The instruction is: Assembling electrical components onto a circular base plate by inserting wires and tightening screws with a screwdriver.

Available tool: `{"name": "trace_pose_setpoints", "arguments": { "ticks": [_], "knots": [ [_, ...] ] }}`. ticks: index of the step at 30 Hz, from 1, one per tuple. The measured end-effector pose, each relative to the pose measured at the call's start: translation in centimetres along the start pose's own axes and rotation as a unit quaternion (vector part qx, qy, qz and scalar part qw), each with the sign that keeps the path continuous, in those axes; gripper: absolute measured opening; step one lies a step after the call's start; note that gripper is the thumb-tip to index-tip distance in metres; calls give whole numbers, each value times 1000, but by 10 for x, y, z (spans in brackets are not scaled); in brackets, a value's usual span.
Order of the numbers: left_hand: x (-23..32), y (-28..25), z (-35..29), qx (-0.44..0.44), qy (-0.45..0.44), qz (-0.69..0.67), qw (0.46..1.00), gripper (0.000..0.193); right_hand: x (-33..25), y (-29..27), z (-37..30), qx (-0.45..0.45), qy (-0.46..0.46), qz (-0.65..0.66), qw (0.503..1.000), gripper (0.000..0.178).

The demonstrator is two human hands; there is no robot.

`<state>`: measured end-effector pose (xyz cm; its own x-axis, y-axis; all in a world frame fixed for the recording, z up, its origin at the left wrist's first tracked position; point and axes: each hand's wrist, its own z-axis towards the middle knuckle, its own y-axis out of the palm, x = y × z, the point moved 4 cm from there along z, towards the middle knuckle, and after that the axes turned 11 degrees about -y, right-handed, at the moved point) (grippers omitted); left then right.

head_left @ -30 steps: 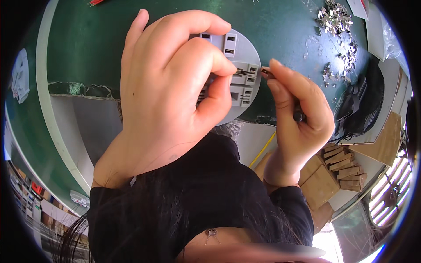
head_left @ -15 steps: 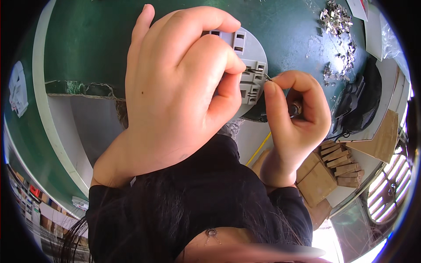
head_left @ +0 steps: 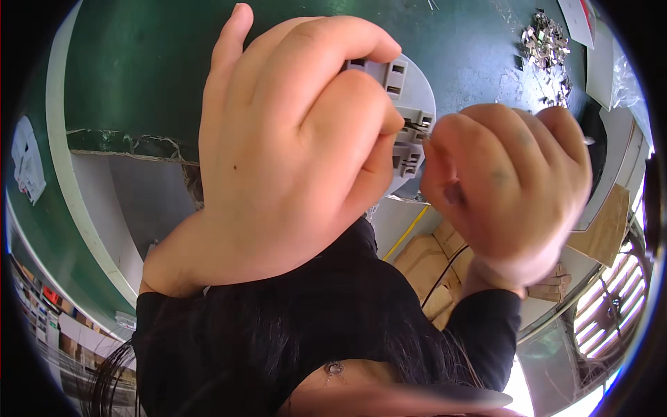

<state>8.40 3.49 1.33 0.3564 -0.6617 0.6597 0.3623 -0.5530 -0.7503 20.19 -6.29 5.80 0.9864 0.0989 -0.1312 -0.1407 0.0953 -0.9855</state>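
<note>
A round light-grey plastic piece [head_left: 425,89] with raised rectangular slotted blocks is partly hidden behind my left hand [head_left: 299,146]. The fingers of that hand are curled round it, with thumb and index finger pinched by a slotted block that has small dark metal parts [head_left: 417,126] in it. At the piece's right edge, my right hand [head_left: 511,174] is closed, its back turned up. What its fingers hold is hidden; a small shiny tip [head_left: 589,141] shows at the far side of the fist.
Small metal clips [head_left: 545,45] lie in a pile on the green tabletop [head_left: 139,69] at the far right. Beside them are a white sheet [head_left: 575,21] and clear plastic [head_left: 625,83]. Cardboard pieces [head_left: 427,267] are below right. The table's front edge [head_left: 125,142] is worn.
My right hand has rolled from a thumb-and-finger pinch at the piece's edge to a closed fist, back up, moving right. My left hand and the grey piece have shifted slightly right and nearer.
</note>
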Motion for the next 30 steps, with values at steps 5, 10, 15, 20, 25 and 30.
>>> {"name": "trace_pose_setpoints", "arguments": {
  "ticks": [5, 10, 15, 20, 25, 30],
  "knots": [
    [-8, 10, 0, 42, 16, -81, 996, 25, 5, -9, 20, -179, 36, 55, 982, 21],
    [-15, 9, -6, 44, 19, -97, 994, 25, 3, -1, 9, -153, 41, 81, 984, 25],
    [-13, 8, -8, 52, 30, -97, 993, 24, -40, -5, -13, -155, 63, -142, 976, 29],
    [-6, -1, -8, 32, 33, -49, 998, 20, -26, 4, -25, -95, 57, -72, 991, 21],
    [-4, -6, -11, 28, 34, -30, 999, 19, -22, -11, -22, 296, 23, 547, 783, 52],
    [-8, -8, -13, 18, 30, -37, 999, 24, -21, 11, -14, 372, -1, 643, 670, 58]
  ]
}}
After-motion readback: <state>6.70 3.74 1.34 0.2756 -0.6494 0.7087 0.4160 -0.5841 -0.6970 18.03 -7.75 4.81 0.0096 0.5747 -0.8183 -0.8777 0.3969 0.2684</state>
